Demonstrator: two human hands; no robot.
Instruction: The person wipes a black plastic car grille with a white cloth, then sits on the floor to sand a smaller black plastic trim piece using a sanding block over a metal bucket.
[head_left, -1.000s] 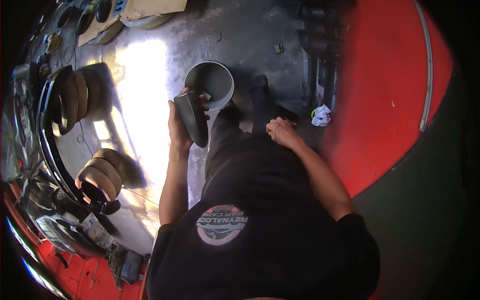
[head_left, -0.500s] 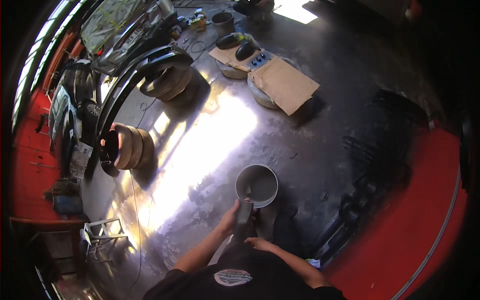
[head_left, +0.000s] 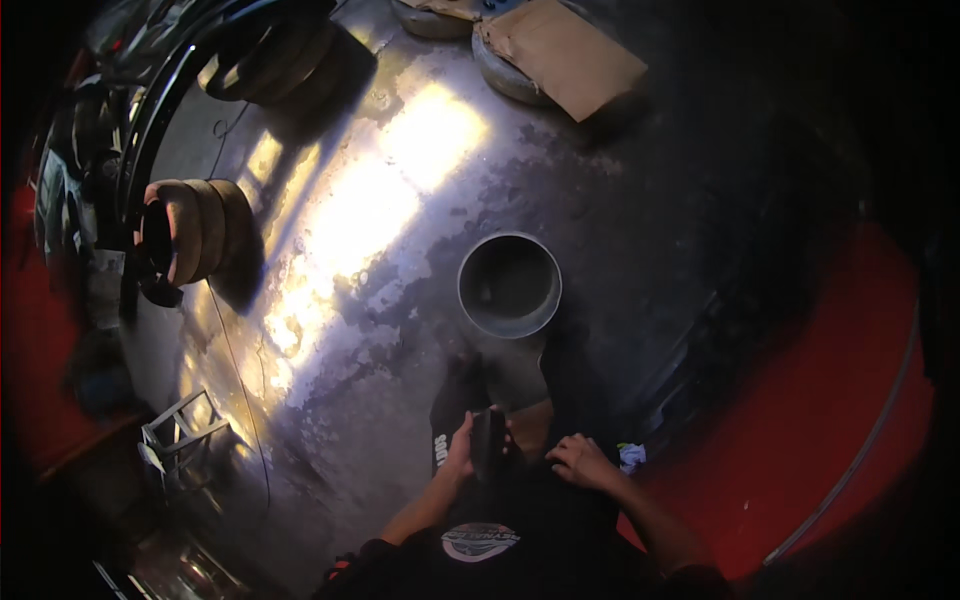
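I have the left hand [head_left: 461,454] here, fingers wrapped around a dark oblong piece [head_left: 488,441], held clear on the near side of the round bucket [head_left: 514,327]. Right hand [head_left: 582,462] hangs beside it, fingers loosely bent; whether they pinch anything, I can't tell. Progress, I'd judge: piece gripped, not yet set down.

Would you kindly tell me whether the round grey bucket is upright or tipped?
Upright: looking down, the round grey bucket shows its whole circular opening and dark inside.
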